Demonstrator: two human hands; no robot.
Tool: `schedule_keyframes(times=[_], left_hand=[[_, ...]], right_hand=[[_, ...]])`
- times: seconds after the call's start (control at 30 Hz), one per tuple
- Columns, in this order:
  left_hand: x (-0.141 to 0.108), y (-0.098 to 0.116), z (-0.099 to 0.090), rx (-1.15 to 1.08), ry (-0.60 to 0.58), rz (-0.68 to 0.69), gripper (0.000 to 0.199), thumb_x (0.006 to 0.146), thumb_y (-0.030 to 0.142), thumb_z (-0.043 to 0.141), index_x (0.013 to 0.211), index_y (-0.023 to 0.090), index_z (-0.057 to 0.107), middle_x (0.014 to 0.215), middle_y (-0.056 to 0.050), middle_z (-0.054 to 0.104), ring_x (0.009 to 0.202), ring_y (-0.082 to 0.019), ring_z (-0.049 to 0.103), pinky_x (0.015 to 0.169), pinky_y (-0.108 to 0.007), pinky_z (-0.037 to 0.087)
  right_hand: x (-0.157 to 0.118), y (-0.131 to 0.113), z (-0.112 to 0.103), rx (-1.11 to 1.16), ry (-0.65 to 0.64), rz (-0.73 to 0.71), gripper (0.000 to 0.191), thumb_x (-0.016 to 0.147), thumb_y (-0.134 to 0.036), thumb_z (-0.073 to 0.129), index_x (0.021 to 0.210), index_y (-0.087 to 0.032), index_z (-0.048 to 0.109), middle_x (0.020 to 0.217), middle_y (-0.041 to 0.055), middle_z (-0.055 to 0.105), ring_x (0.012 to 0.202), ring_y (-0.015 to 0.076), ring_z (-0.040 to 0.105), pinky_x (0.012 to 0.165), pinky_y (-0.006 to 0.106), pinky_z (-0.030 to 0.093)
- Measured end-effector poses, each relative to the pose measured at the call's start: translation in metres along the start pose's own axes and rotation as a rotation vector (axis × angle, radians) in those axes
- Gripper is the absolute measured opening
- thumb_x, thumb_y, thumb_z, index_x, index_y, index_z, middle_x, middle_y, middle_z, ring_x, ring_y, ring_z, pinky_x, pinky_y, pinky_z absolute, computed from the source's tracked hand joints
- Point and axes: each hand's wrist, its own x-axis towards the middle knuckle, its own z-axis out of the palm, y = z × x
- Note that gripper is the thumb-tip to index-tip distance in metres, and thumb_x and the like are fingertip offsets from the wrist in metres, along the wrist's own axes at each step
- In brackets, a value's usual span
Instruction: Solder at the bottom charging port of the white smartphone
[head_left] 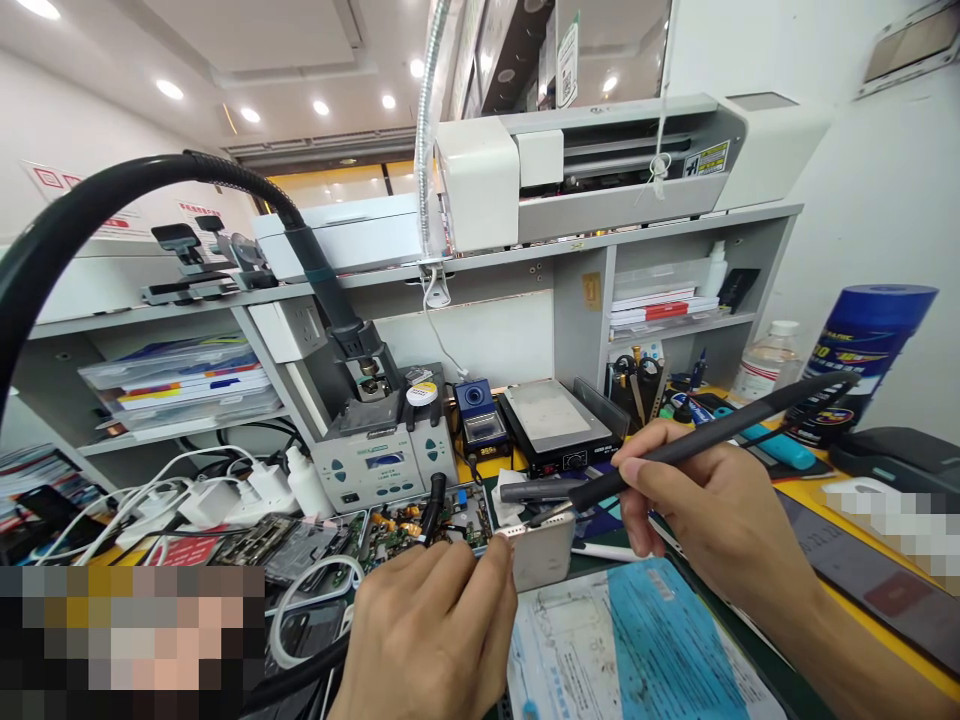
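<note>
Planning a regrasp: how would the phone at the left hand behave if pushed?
The phone looks thin and upright, so it would likely tip if the left hand let go. Its flat face suggests a stiff body. That face looks smooth, so it may slip.

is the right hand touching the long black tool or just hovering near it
Touching: the head view shows the right hand gripping the long black tool, with the thumb pressed against its side.
</note>
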Motion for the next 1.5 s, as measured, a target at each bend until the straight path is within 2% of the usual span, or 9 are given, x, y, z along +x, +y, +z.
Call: schedule_keyframes(times=[0.37, 0.87, 0.93, 1.0, 1.13, 1.2, 1.3, 1.4, 1.5], left_hand=[[-0.001, 0.0, 0.0, -0.011, -0.005, 0.001, 0.009, 0.092, 0.009, 0.064, 0.098, 0.015, 0.067, 0.06, 0.003, 0.061, 0.046, -0.014, 0.054, 0.044, -0.032, 0.04], [-0.005, -0.001, -0.001, -0.143, 0.011, -0.135, 0.013, 0.09, 0.009, 0.066, 0.1, 0.018, 0.064, 0.069, 0.002, 0.071, 0.053, -0.014, 0.065, 0.052, -0.028, 0.049], [-0.005, 0.002, -0.002, -0.216, -0.002, -0.224, 0.011, 0.092, 0.011, 0.064, 0.099, 0.02, 0.064, 0.071, 0.002, 0.072, 0.053, -0.013, 0.066, 0.051, -0.026, 0.048], [-0.003, 0.007, -0.004, -0.335, -0.014, -0.408, 0.007, 0.094, 0.017, 0.061, 0.093, 0.023, 0.065, 0.067, 0.004, 0.07, 0.052, -0.012, 0.064, 0.047, -0.024, 0.044], [0.008, 0.019, -0.009, -0.595, -0.008, -0.809, 0.028, 0.097, 0.035, 0.057, 0.072, 0.024, 0.064, 0.051, 0.006, 0.058, 0.047, -0.011, 0.054, 0.047, -0.022, 0.04], [0.014, 0.022, -0.011, -0.735, -0.049, -1.009, 0.032, 0.094, 0.042, 0.06, 0.068, 0.022, 0.063, 0.047, 0.005, 0.054, 0.044, -0.01, 0.045, 0.047, -0.021, 0.038], [0.019, 0.022, -0.011, -0.91, -0.154, -1.269, 0.033, 0.09, 0.045, 0.062, 0.069, 0.019, 0.061, 0.047, 0.004, 0.053, 0.041, -0.007, 0.036, 0.041, -0.019, 0.028], [0.022, 0.02, -0.01, -1.049, -0.17, -1.373, 0.034, 0.087, 0.048, 0.064, 0.071, 0.018, 0.06, 0.046, 0.004, 0.051, 0.041, -0.005, 0.032, 0.04, -0.017, 0.025], [0.023, 0.02, -0.009, -1.131, -0.151, -1.416, 0.036, 0.083, 0.05, 0.069, 0.071, 0.018, 0.058, 0.044, 0.005, 0.049, 0.039, -0.005, 0.029, 0.039, -0.016, 0.022]], right_hand=[[0.0, 0.003, -0.002, 0.04, 0.008, 0.003, 0.017, 0.086, -0.033, 0.073, 0.078, -0.02, 0.066, 0.047, -0.0028, 0.058, 0.037, 0.0143, 0.055, 0.037, 0.024, 0.043], [0.004, 0.007, -0.005, 0.122, -0.003, 0.021, 0.015, 0.088, -0.031, 0.073, 0.081, -0.021, 0.065, 0.048, -0.0039, 0.061, 0.036, 0.0127, 0.057, 0.036, 0.019, 0.043], [0.004, 0.008, -0.005, 0.126, -0.01, 0.024, 0.015, 0.089, -0.031, 0.073, 0.08, -0.021, 0.065, 0.048, -0.004, 0.061, 0.036, 0.0127, 0.057, 0.036, 0.019, 0.043], [0.004, 0.008, -0.004, 0.129, -0.01, 0.028, 0.016, 0.088, -0.031, 0.073, 0.079, -0.02, 0.065, 0.048, -0.0037, 0.061, 0.036, 0.0127, 0.057, 0.036, 0.019, 0.043], [0.003, 0.006, -0.004, 0.134, 0.004, 0.026, 0.018, 0.087, -0.033, 0.074, 0.077, -0.021, 0.065, 0.048, -0.0036, 0.062, 0.036, 0.0127, 0.057, 0.035, 0.019, 0.043], [0.004, 0.006, -0.005, 0.137, 0.012, 0.026, 0.018, 0.086, -0.033, 0.074, 0.077, -0.021, 0.065, 0.048, -0.0036, 0.062, 0.035, 0.013, 0.057, 0.034, 0.02, 0.043], [0.005, 0.006, -0.005, 0.134, 0.029, 0.026, 0.018, 0.085, -0.033, 0.075, 0.076, -0.021, 0.066, 0.048, -0.0035, 0.062, 0.035, 0.0134, 0.057, 0.034, 0.02, 0.043], [0.005, 0.008, -0.004, 0.136, 0.024, 0.028, 0.017, 0.085, -0.033, 0.075, 0.075, -0.021, 0.066, 0.048, -0.0035, 0.062, 0.034, 0.013, 0.056, 0.033, 0.02, 0.043], [0.005, 0.008, -0.003, 0.145, 0.011, 0.039, 0.018, 0.084, -0.033, 0.075, 0.074, -0.021, 0.066, 0.047, -0.003, 0.061, 0.034, 0.0131, 0.057, 0.033, 0.02, 0.043]])
